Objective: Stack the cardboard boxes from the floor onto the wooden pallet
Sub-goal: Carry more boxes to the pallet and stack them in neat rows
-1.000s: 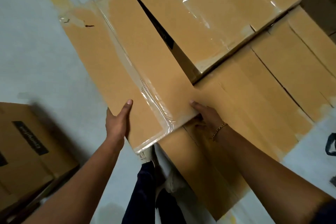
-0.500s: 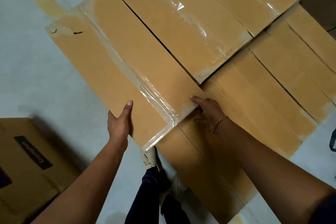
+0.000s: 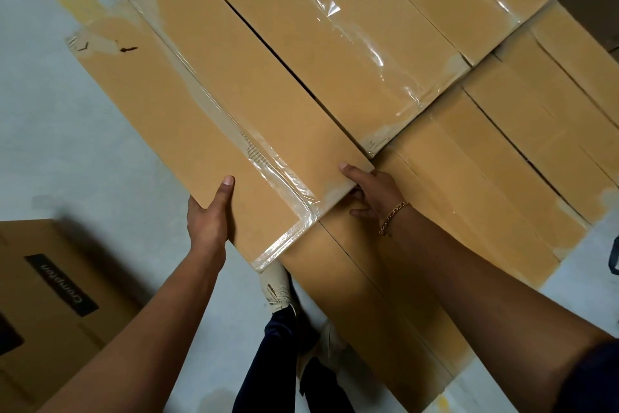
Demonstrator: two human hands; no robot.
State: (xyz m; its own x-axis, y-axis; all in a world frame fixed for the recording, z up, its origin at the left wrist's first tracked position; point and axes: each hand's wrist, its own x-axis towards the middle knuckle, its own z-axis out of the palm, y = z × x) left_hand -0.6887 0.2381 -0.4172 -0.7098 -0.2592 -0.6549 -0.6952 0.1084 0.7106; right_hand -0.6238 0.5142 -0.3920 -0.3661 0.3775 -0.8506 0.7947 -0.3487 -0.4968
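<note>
Tape [image 3: 284, 178] runs down the long box [image 3: 234, 131] at centre frame. The left hand [image 3: 209, 218] grasps its near edge, thumb on top. The right hand [image 3: 371, 191] grasps its near right corner, thumb on top and fingers curled beneath. The box lies just beside another taped box [image 3: 335, 44] at upper centre, over a lower layer of boxes [image 3: 485, 178]. A printed box [image 3: 43, 295] sits at lower left.

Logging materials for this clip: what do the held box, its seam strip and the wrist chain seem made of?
Box: brown cardboard, matte, scuffed and torn at its far corner. Strip: clear plastic tape, glossy, wrinkled, catching glare. Chain: gold-coloured links, likely metal; too small to confirm.
</note>
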